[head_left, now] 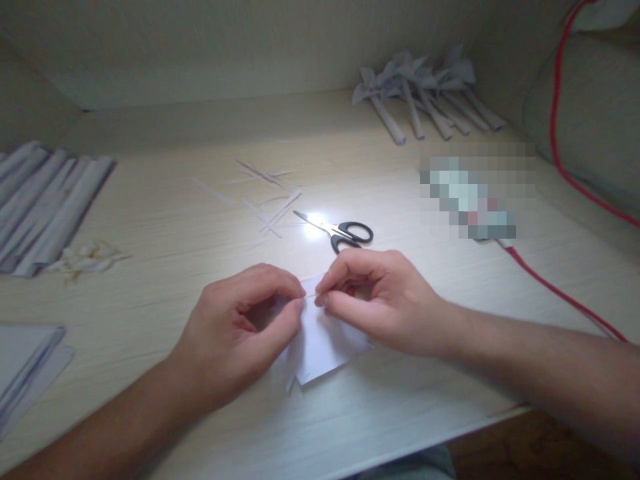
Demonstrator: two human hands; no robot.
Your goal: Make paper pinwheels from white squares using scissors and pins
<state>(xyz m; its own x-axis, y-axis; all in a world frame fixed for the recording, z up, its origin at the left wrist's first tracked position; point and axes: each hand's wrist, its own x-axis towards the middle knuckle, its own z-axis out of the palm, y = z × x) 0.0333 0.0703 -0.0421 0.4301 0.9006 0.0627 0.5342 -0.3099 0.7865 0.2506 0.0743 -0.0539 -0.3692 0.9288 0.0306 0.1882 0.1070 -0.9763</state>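
My left hand (240,327) and my right hand (385,300) meet over a sheet of white paper (327,357) on the table. A short length of a thin, yellowish, stick-like piece (311,295) shows between the two pinches; its exact kind is too small to make out. Thumb and forefinger are closed at each end of it. Slits or folded corners show at the paper's near edge, and its far part is mostly hidden by the hands. Just beyond my right hand lie scissors (340,233) with black handles, their blades nearly together.
Narrow paper offcuts (270,213) lie behind the hands. Paper pinwheels (415,93) rest at the back right. To the left are rolled paper tubes (55,207), small white and yellowish bits (93,257) and stacked paper (27,367). A red cord (565,287) runs from a blurred-out object (470,197).
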